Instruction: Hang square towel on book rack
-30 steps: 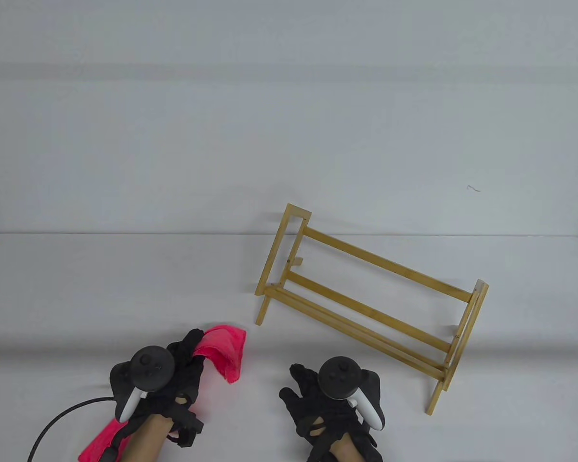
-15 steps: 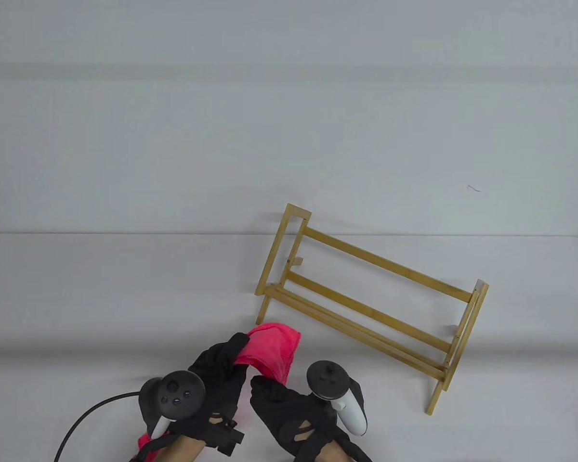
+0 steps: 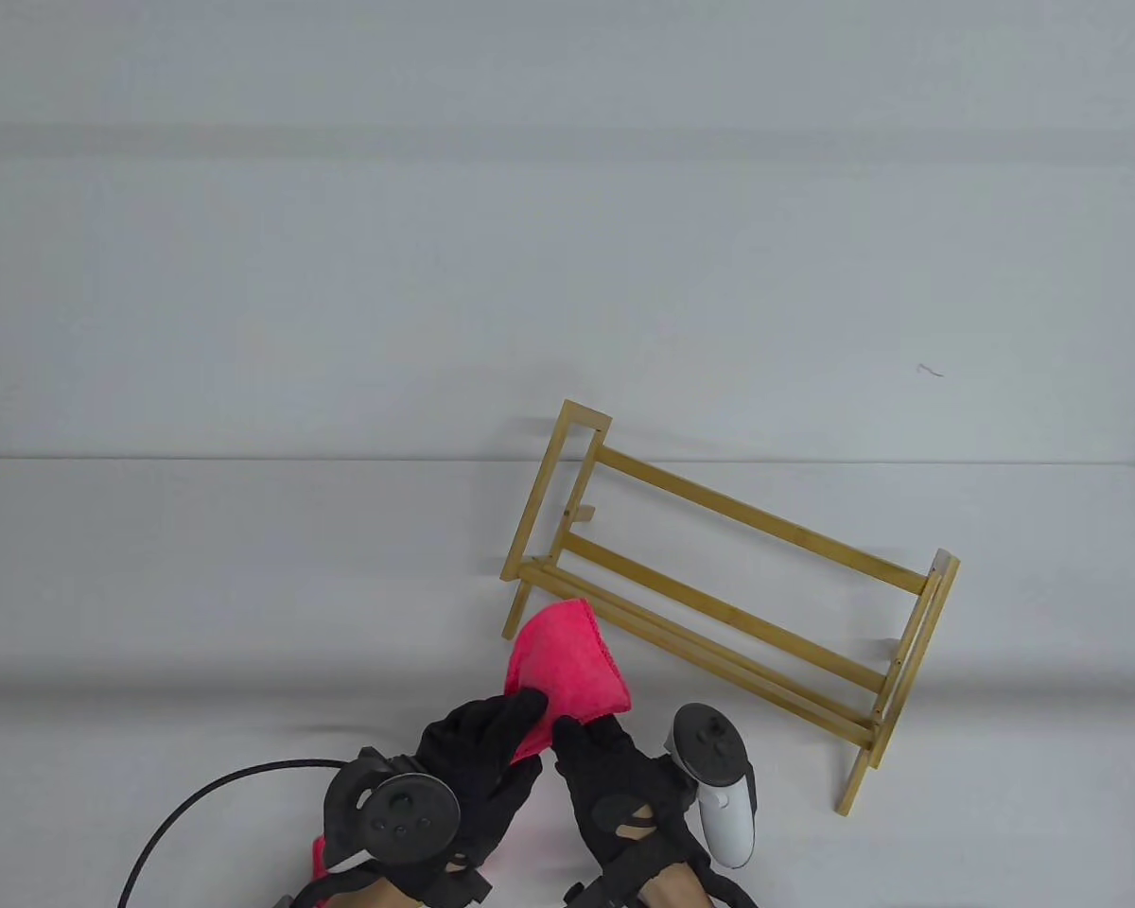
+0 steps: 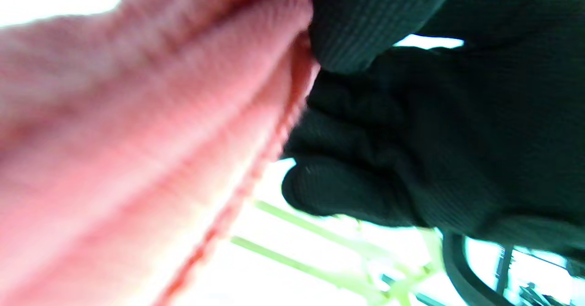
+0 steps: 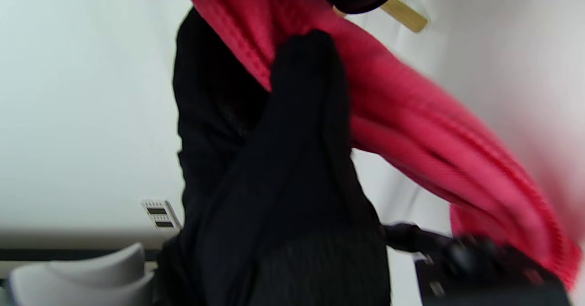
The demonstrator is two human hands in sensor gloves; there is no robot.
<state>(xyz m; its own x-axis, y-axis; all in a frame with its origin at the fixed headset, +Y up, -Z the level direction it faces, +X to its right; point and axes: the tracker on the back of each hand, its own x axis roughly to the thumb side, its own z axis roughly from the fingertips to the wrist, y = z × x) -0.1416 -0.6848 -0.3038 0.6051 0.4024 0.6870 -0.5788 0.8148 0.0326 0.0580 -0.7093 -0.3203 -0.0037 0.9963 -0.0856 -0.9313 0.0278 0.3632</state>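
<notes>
Ahead of my hands: the wooden book rack (image 3: 728, 577) stands slanted on the table (image 3: 199, 586), and its near left leg is just past the pink towel (image 3: 567, 662).
Between hands and rack: I see almost no gap, the towel tip is right by the low bars.
Left side: I see lots of bare table.
Near left: a black cable (image 3: 208, 794) curls there.

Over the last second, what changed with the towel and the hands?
The left hand carried the pink towel rightward toward the book rack. The right hand, free before, moved left and now holds the towel too. The rack stayed put, bare.
</notes>
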